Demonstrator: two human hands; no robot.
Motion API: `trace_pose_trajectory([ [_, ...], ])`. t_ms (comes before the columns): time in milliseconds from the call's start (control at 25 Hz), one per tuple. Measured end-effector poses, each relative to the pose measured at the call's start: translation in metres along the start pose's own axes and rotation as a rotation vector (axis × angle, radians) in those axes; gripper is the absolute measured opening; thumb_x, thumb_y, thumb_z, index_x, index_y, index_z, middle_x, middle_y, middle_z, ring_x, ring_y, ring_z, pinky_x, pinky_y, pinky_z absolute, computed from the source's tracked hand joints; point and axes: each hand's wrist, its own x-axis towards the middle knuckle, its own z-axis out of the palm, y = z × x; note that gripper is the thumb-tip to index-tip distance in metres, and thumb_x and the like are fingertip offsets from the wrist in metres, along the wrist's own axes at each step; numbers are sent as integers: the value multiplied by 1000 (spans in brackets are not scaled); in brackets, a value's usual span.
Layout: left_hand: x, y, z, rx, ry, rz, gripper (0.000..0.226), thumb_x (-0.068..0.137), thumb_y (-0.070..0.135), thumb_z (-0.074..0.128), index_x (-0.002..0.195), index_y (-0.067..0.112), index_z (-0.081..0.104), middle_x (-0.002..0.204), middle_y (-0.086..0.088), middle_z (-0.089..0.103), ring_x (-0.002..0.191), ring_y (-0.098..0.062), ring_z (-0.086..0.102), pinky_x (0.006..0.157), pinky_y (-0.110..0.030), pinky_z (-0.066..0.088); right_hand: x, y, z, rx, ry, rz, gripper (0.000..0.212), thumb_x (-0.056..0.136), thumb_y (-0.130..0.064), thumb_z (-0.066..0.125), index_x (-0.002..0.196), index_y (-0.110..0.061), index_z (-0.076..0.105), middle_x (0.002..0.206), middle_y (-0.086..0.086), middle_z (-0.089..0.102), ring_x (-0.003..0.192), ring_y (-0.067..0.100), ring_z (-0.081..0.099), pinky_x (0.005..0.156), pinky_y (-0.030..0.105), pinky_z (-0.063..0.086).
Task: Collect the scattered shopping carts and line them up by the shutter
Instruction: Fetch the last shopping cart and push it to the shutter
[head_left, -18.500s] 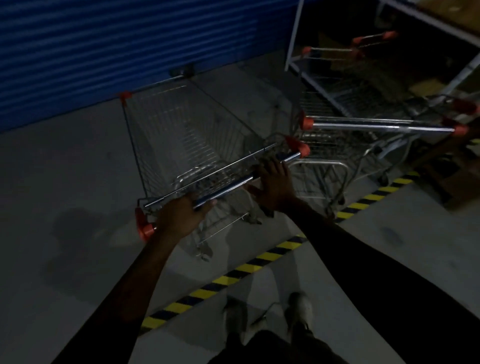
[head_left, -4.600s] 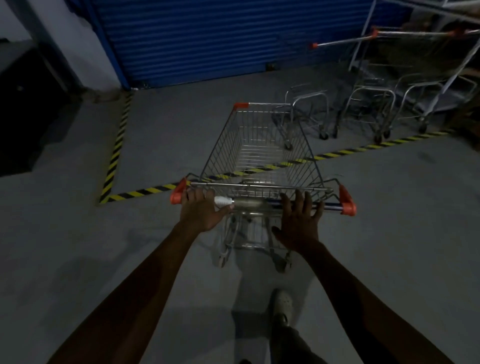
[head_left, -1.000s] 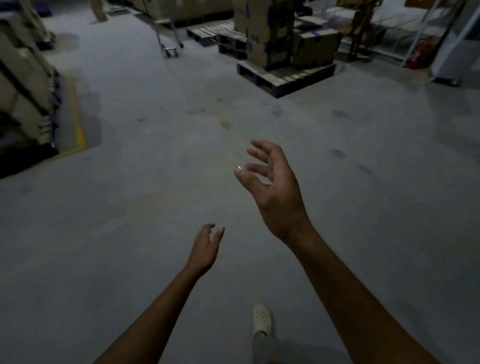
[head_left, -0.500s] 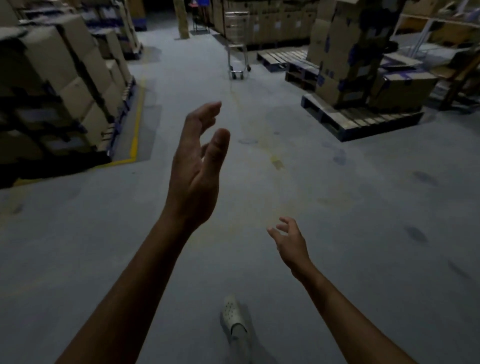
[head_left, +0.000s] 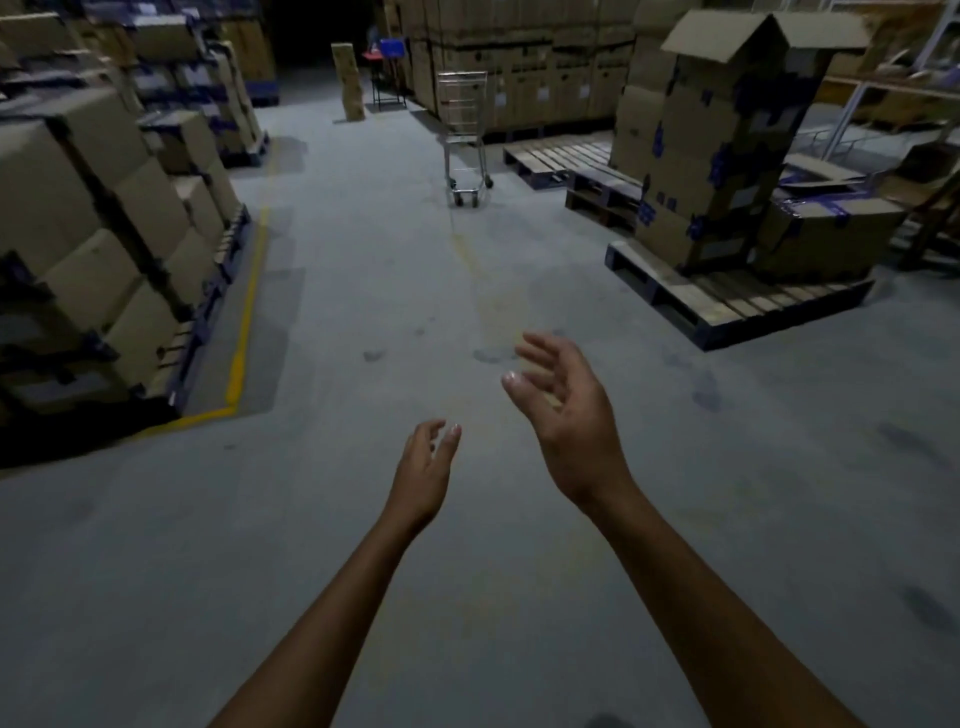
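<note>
both arms reach out over the bare floor (head_left: 322, 519). the left hand (head_left: 423, 475) and right hand (head_left: 569, 421) hang empty, fingers loosely spread and a little curled. a lone cart (head_left: 464, 136) stands far down the aisle, beside an empty pallet (head_left: 556, 156), well apart from the hands.

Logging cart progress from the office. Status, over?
Left hand and right hand open, empty. One shopping cart stands down the aisle, untouched. Bare floor between; loaded pallet off right, boxes left.
</note>
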Motion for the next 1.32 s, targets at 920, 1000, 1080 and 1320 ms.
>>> trace_pose_trajectory([
  [920,816,163,6,-142,286,557,53,93,52,39,136,22,42,141,4,46,130,-7,44,99,-18,42,818,393,88,-171,-48,300,40,90,-31,66,126,-20,53,123,3,61,94,13,61,84,30,50],
  [1000,909,128,6,-132,274,467,59,89,59,40,134,22,44,138,5,48,126,-6,46,94,-8,38,902,399,120,-172,-39,254,40,90,-32,66,125,-19,54,123,3,62,91,10,61,82,27,49],
  [1080,1003,100,4,-117,245,354,62,86,63,41,132,22,45,134,3,51,123,-9,48,92,-10,37,989,384,149,-143,-23,192,40,89,-32,66,126,-21,54,122,0,62,87,-2,59,77,19,47],
  [1320,1245,24,18,-2,30,7,58,91,61,41,133,22,45,138,-6,51,124,-19,50,99,-34,41,1206,307,186,21,54,-74,37,92,-32,63,127,-24,54,122,-7,62,101,1,62,84,25,55],
])
